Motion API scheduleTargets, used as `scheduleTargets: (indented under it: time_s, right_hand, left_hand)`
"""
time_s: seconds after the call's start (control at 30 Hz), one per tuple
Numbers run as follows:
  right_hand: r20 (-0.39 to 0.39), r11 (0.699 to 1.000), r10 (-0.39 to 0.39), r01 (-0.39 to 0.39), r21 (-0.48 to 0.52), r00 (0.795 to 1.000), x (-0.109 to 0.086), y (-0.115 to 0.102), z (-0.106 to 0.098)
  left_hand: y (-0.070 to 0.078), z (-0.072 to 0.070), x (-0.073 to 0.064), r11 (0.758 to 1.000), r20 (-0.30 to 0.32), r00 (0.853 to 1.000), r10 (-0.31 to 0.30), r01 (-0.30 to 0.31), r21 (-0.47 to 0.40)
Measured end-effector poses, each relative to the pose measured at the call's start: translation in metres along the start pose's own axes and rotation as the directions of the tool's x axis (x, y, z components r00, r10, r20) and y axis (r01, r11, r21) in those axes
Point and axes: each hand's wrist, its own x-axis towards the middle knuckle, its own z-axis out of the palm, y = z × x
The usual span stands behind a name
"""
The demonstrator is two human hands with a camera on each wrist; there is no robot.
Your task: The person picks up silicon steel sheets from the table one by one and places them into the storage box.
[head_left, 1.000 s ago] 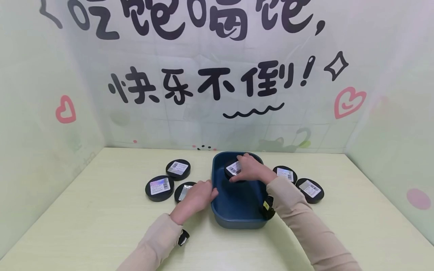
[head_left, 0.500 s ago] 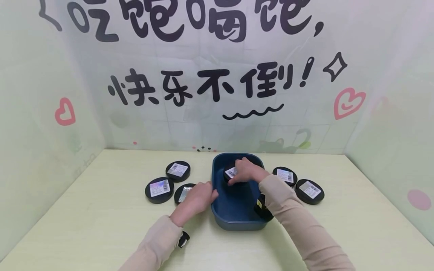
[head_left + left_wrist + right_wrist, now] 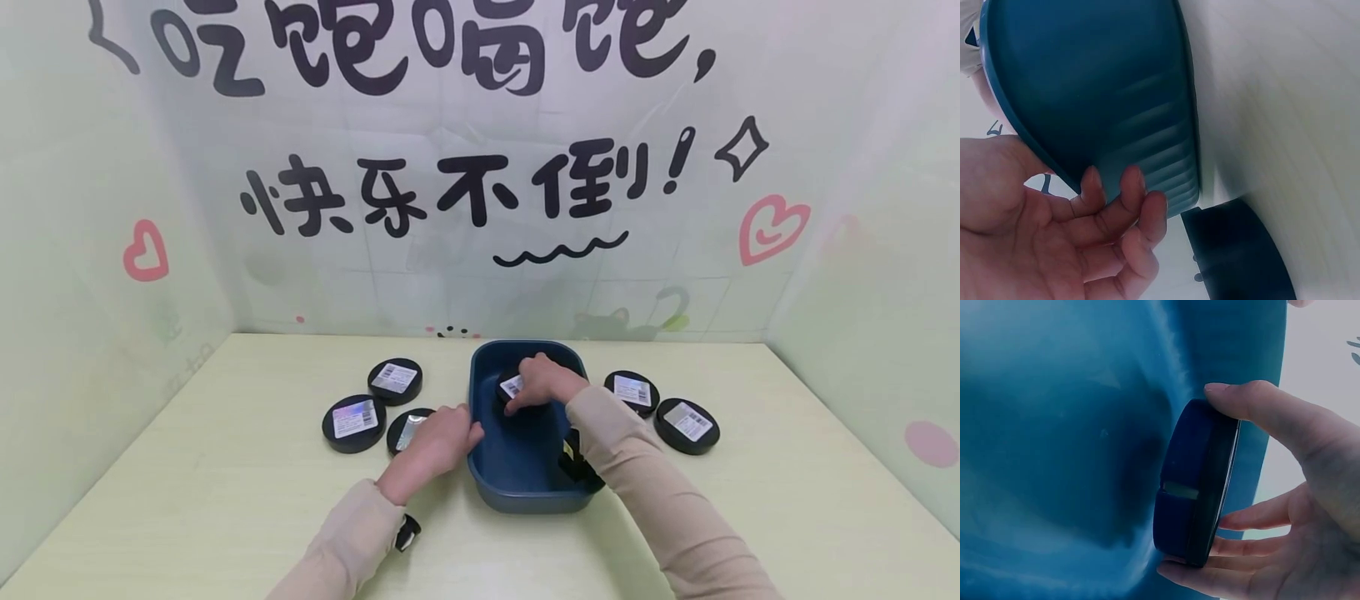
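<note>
A deep blue bin (image 3: 517, 458) with rounded corners stands on the table. At its left side, my left hand (image 3: 441, 437) pinches the rim, thumb over the edge and fingers curled against the ribbed outer wall (image 3: 1147, 119) in the left wrist view. Inside the bin, toward the far end, my right hand (image 3: 543, 383) grips a flat round black container (image 3: 512, 387) with a white label. The right wrist view has that black container (image 3: 1194, 487) between thumb and fingers, its shadow falling on the bin floor beside it.
Left of the bin lie three similar black containers, one labelled container (image 3: 355, 423) among them; the nearest (image 3: 408, 429) is partly behind my left hand. Two more, including a far-right container (image 3: 687, 426), lie right of the bin. A printed wall (image 3: 420, 275) closes off the back.
My right hand has gone slightly left and lower inside the bin with the black container in its grip. The left hand stays at the rim.
</note>
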Motion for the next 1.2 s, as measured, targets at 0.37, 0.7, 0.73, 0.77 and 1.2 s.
scheduleTargets:
  time_s: [0.37, 0.7, 0.73, 0.77, 1.2]
  right_hand:
    - [0.003, 0.999, 0.023, -0.023, 0.033, 1.0, 0.006, 0.002, 0.006]
    - [0.008, 1.0, 0.025, -0.025, 0.018, 1.0, 0.01, 0.007, 0.012]
    - [0.009, 0.999, 0.029, -0.029, 0.019, 1.0, 0.01, 0.007, 0.013]
    - [0.011, 0.999, 0.034, -0.034, 0.019, 0.999, 0.011, 0.007, 0.013]
    - [0.05, 0.994, 0.1, -0.102, 0.042, 0.994, 0.015, 0.006, 0.02]
  left_hand:
    - [0.001, 0.0, 0.0, 1.0, 0.015, 1.0, -0.004, 0.004, -0.008]
    - [0.002, -0.001, 0.0, 1.0, 0.02, 1.0, -0.013, 0.013, -0.005]
    - [0.002, -0.001, 0.0, 1.0, 0.021, 1.0, -0.014, 0.014, -0.006]
    - [0.002, -0.001, 0.0, 1.0, 0.022, 1.0, -0.015, 0.015, -0.006]
    - [0.003, -0.002, 0.0, 1.0, 0.035, 0.999, -0.021, 0.022, -0.02]
